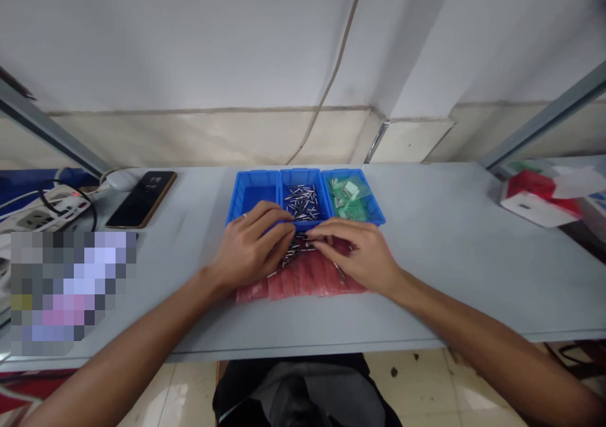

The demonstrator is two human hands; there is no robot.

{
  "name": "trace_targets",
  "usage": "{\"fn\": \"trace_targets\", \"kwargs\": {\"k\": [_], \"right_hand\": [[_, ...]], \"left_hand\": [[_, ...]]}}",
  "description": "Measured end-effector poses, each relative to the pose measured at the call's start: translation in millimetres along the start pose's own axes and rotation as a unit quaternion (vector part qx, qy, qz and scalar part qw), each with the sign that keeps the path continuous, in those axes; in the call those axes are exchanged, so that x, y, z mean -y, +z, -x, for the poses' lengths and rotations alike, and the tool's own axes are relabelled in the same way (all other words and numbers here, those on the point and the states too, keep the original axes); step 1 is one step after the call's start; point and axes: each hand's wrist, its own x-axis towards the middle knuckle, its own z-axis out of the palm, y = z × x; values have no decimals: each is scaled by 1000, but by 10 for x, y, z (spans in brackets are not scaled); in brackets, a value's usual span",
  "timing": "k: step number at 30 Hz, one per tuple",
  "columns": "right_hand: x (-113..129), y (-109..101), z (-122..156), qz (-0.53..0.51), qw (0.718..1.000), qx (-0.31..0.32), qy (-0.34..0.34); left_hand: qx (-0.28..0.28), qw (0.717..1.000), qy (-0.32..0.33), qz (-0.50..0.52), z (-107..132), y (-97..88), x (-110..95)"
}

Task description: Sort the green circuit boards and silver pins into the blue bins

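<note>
My right hand (362,253) is closed in a pinch, with a small metal pin (310,244) at the fingertips. Its outline is partly lost against the pile behind. My left hand (258,244) curls its fingers together on the other side of the pile; whatever they hold is hidden. Between both hands lie loose metal pins (290,254) on red plastic bags (307,275). Just behind the hands stand three joined blue bins. The left bin (255,190) shows a bare floor, the middle bin (300,173) has many metal pins, and the right bin (374,207) contains green bags.
A phone (142,199) lies at left on the grey table (440,244), beside power strips (45,215) with tangled cables. A blurred-out patch covers the near left corner. At right sits a red and white box (540,199). The wall closes off the back.
</note>
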Motion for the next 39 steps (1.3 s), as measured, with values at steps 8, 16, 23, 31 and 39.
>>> {"fn": "trace_targets", "kwargs": {"k": [8,16,23,31,39], "right_hand": [[-63,19,38,105,989,55,-90],[-131,126,83,190,953,170,-165],[-123,58,76,113,982,88,-121],[-16,-13,-15,15,999,4,-51],[28,-22,-6,-85,995,-57,20]], "left_hand": [[-41,998,43,-27,62,-17,-3],[-44,996,53,-53,60,-6,2],[-40,996,47,-59,80,-9,19],[-27,996,54,-59,78,-1,17],[-13,998,54,-35,64,-20,6]]}}
